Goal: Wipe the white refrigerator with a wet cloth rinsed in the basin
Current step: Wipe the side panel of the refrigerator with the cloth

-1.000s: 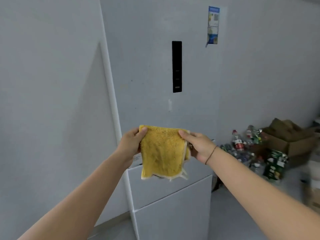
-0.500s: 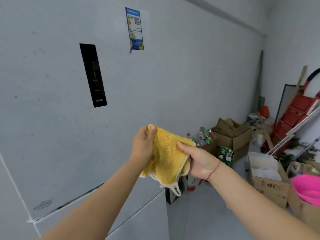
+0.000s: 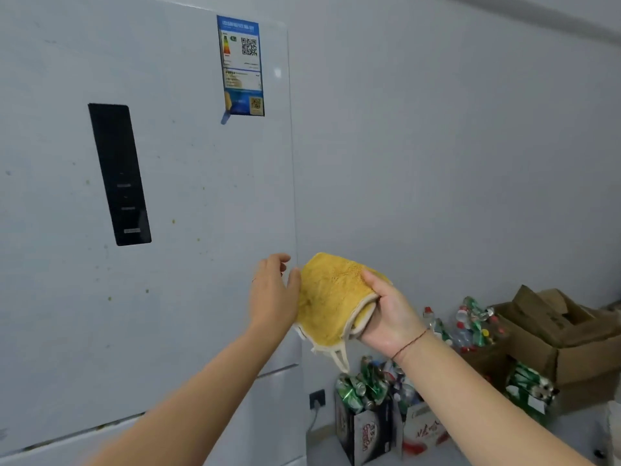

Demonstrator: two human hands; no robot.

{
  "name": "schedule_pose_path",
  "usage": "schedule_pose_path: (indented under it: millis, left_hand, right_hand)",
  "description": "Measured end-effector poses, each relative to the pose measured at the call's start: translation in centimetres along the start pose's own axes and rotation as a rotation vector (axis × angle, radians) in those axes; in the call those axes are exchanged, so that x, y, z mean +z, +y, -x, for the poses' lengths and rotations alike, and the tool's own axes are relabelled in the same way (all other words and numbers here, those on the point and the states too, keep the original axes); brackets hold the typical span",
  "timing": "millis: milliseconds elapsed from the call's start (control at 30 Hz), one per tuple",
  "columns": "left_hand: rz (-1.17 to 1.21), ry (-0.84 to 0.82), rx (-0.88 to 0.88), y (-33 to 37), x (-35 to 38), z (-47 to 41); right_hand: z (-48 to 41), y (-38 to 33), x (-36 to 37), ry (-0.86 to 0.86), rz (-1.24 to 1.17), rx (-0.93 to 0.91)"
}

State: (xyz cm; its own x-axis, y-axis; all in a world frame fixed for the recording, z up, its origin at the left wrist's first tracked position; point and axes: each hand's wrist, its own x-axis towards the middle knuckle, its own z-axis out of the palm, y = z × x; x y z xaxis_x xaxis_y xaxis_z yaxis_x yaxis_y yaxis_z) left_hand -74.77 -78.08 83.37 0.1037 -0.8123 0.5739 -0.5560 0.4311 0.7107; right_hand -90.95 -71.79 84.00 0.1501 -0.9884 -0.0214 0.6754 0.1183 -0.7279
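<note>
The white refrigerator (image 3: 188,230) fills the left half of the view, its door dotted with small yellowish spots, with a black control panel (image 3: 119,174) and a blue energy label (image 3: 242,65). A folded yellow cloth (image 3: 331,297) hangs in front of the door's right edge. My right hand (image 3: 386,314) grips the cloth's right side, thumb on top. My left hand (image 3: 274,292) is beside the cloth with loose fingers, its thumb just touching the cloth's left edge. No basin is in view.
A grey wall (image 3: 453,146) runs to the right of the fridge. On the floor stand boxes of green cans (image 3: 366,408), plastic bottles (image 3: 467,326) and brown cardboard boxes (image 3: 564,344). A wall socket (image 3: 317,398) sits low by the fridge.
The view has swung further right and closer to the fridge door. My left hand has let go of the cloth's corner; my right hand now holds it alone, folded over.
</note>
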Motion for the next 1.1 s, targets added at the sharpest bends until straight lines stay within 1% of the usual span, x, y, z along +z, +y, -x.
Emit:
schedule_pose_path:
  millis: [167, 333, 433, 567, 700, 800, 867, 933, 1000, 1067, 1100]
  left_hand:
    - [-0.258, 0.245, 0.248, 1.0, 3.1, -4.5]
    - [-0.480, 0.484, 0.420, 0.6, 6.3, -8.2]
    - [-0.637, 0.542, 0.453, 0.9, 8.7, -10.5]
    - [-0.811, 0.546, 0.469, 1.3, 10.8, -11.9]
    - [-0.960, 0.606, 0.411, -0.1, 13.2, -13.5]
    - [-1.060, 0.690, 0.300, -1.2, 15.9, -14.2]
    - [-1.106, 0.733, 0.195, -1.6, 16.7, -14.3]
    - [-1.111, 0.795, 0.121, -1.5, 17.5, -14.7]
    - [-1.090, 0.849, 0.083, -1.3, 17.7, -15.2]
    - [-1.084, 0.897, 0.061, -1.2, 17.9, -15.3]
    - [-1.104, 0.912, 0.042, -1.0, 18.0, -15.4]
  right_hand:
    - [-6.9, -3.5, -1.4, -0.142, -0.078, 0.036]
    - [-13.4, -6.5, -2.6, -0.245, -0.110, 0.078]
    - [-17.4, -8.6, -3.2, -0.293, -0.116, 0.089]
    - [-22.2, -9.8, -2.8, -0.363, -0.087, 0.007]
    - [-25.8, -10.0, -1.0, -0.466, 0.067, -0.107]
    - [-28.6, -10.3, -0.1, -0.697, 0.206, -0.122]
    - [-30.0, -10.2, 0.7, -0.834, 0.286, -0.182]
    - [-31.2, -10.3, 1.5, -0.983, 0.397, -0.319]
    - [-32.1, -10.2, 2.5, -1.103, 0.537, -0.508]
    - [-33.1, -9.9, 3.3, -1.118, 0.632, -0.711]
    - [-33.8, -9.7, 3.8, -1.110, 0.634, -0.800]
